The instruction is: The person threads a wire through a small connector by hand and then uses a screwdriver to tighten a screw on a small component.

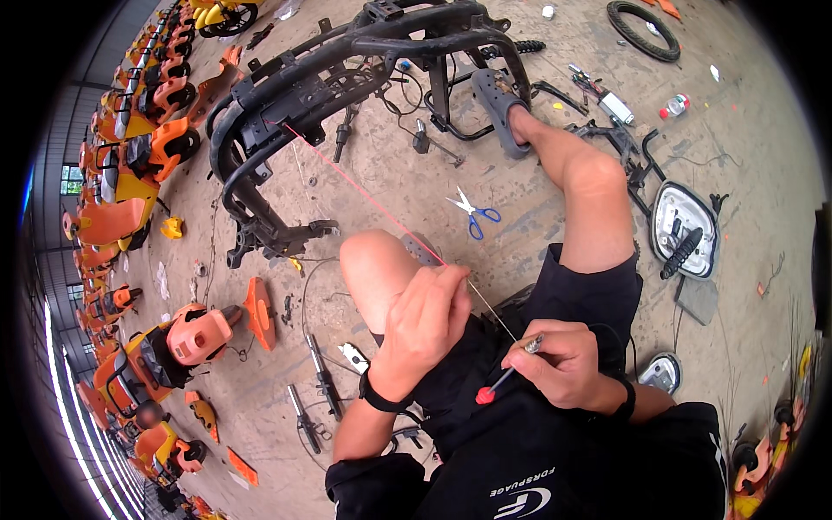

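My left hand (423, 325) is closed in a pinch on a thin red cable (368, 198). This cable runs taut up to a black scooter frame (299, 91) lying ahead on the floor. On the other side of the pinch, a thin pale inner wire (494, 314) stretches down to my right hand (562, 362). Those fingers grip a slim rod (504, 377) with a ridged metal end and a red tip, above my lap. Whether the wire joins the rod is hidden by my fingers. Blue-handled scissors (473, 212) lie open beyond my knees.
Rows of orange and yellow scooters (113, 221) stand along the left. Two shock-absorber-like tubes (322, 373) lie left of me. To the right are a white-lined seat shell (680, 221), a bottle (674, 107) and, farther off, a tyre (646, 33).
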Demonstrator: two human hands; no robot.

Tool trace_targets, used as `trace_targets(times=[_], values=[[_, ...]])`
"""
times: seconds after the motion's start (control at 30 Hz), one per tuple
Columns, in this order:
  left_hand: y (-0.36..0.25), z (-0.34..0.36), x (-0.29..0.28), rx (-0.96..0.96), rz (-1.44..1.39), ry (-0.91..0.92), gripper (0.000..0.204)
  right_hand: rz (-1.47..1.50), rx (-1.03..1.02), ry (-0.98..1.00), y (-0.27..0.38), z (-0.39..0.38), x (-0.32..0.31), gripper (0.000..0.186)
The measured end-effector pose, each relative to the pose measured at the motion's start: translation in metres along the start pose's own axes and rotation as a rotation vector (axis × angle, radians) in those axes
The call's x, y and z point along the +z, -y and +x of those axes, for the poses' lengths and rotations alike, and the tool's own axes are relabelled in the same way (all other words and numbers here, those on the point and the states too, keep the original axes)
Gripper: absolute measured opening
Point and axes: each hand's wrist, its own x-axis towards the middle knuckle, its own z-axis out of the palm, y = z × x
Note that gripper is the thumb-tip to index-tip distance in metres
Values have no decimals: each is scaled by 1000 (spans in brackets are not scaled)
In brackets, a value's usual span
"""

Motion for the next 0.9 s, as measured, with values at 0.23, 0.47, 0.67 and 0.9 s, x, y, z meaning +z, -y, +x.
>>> trace_targets(times=[0.23,0.47,0.67,0.9], values=[[-8,2,9,-55,60,-110,25,42,-7,-16,-2,0,2,16],[-19,4,11,-117,162,-224,21,64,9,-13,-2,-2,0,19],[-5,-2,-12,-400,-19,-261,14,119,33,-42,1,-4,4,13],[-23,4,-21,-332,-130,-89,16,64,16,-31,2,-4,4,11]])
